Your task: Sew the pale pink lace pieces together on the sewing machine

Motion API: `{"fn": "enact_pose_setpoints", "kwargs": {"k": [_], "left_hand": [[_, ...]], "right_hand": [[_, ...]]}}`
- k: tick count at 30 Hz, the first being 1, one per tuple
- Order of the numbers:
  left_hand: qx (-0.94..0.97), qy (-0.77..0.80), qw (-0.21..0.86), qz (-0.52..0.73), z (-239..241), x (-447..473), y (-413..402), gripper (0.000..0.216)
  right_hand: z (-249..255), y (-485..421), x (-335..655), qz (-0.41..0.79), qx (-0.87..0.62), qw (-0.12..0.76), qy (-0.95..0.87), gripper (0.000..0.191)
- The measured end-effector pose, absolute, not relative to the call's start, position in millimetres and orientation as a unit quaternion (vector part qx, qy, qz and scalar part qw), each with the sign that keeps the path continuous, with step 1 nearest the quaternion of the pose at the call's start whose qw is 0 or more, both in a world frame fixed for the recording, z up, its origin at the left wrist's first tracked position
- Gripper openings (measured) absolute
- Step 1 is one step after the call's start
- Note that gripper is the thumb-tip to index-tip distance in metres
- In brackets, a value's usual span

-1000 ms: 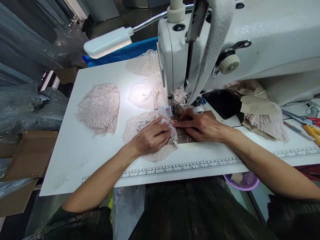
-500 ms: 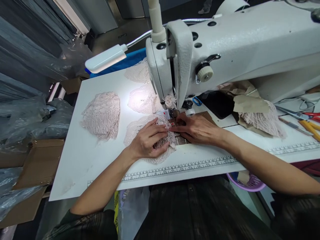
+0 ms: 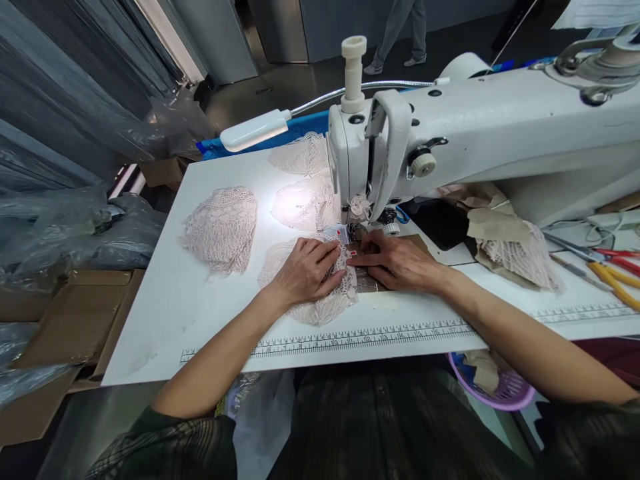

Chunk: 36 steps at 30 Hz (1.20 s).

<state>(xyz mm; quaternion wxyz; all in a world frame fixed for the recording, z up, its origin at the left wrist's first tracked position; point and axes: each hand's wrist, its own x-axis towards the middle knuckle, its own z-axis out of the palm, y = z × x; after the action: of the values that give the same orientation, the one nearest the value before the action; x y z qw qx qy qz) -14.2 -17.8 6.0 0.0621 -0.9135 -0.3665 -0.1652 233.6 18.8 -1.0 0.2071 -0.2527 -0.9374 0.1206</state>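
A pale pink lace piece lies on the white table just before the needle of a white sewing machine. My left hand rests on top of this lace, fingers stretched out and pressing it down. Close by, at the machine's metal foot, my right hand has its fingers bent together at the lace's right edge. What lies under its fingertips is partly hidden. More lace pieces, one at the machine head and one farther back, lie beyond my left hand.
On the left of the table sits a lace stack. A lamp shines over the work. To the right are a dark phone-like slab, lace scraps and yellow-handled scissors. A purple basket hangs below; a person's legs show behind.
The view has shifted, showing more of the floor and a person's legs behind. My left hand's fingers lie flatter and closer together on the lace; my right hand stays near the foot.
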Motion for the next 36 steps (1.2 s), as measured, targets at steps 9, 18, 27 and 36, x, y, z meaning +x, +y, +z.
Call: {"fn": "enact_pose_setpoints", "kwargs": {"k": [9,18,27,36], "left_hand": [[-0.915,-0.368,0.065,-0.154,6.9,-12.3,-17.9,0.037],[-0.911,-0.378,0.036,-0.158,6.6,-14.3,-15.3,0.041],[-0.887,-0.439,-0.009,-0.142,13.9,2.9,-18.0,0.043],[-0.909,-0.383,-0.020,-0.163,9.2,-9.7,0.5,0.037]], "right_hand": [[-0.9,17.4,233.3,0.102,-0.254,0.206,-0.940,0.033],[-0.3,16.5,232.2,0.100,-0.259,0.192,-0.941,0.032],[1.8,12.8,232.5,0.090,-0.257,0.197,-0.942,0.031],[0.9,8.6,229.7,0.094,-0.276,0.194,-0.937,0.032]]}}
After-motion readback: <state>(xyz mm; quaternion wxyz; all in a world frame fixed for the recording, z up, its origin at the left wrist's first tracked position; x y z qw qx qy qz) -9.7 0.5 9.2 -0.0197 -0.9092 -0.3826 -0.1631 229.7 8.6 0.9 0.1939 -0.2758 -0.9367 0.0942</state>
